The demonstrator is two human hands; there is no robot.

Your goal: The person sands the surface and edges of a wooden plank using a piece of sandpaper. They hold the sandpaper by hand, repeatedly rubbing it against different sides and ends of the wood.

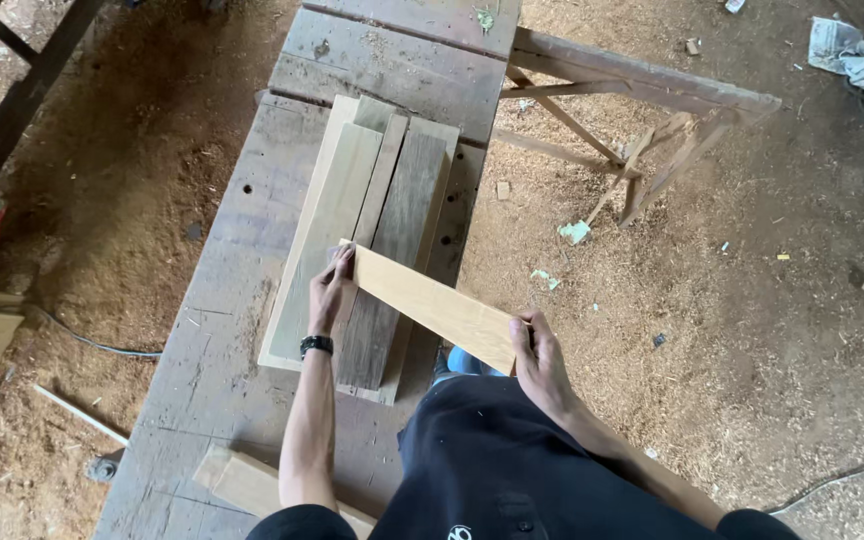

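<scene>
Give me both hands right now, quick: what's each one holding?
Left hand: closed on the far end of the light wooden board.
Right hand: closed on the near end of the same board, held above the stacked planks.

Pale board (pixel 432 302), short, flat, smooth, clean-cut; held off the bench at a slant, far-left end over the plank stack (pixel 367 230), near-right end past bench edge. Stack: grey, weathered, lying flat lengthwise.

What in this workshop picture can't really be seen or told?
- Underside of the light plank: faces away from the head camera.
- Lower boards of the stack: covered by upper boards.
- Left hand palm: turned away.
- Right hand fingertips: behind the plank.
- Workbench: cut off by frame edges.
</scene>
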